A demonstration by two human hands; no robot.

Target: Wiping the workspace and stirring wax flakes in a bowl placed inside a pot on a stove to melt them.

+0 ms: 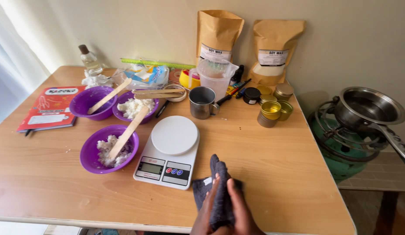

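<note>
Wooden counter is carrying two wax-filled purple bowls; your left hand and right hand are pressing together around a dark cloth, scale sitting bare.

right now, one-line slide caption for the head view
Both hands, left and right, hold a dark cloth beside a white scale and purple bowls.

**Dark Cloth Bunched at Table's Near Edge**

A dark grey cloth is lying crumpled at the wooden table's near edge, one end rising in a fold, a corner spreading flat toward the left.
</note>
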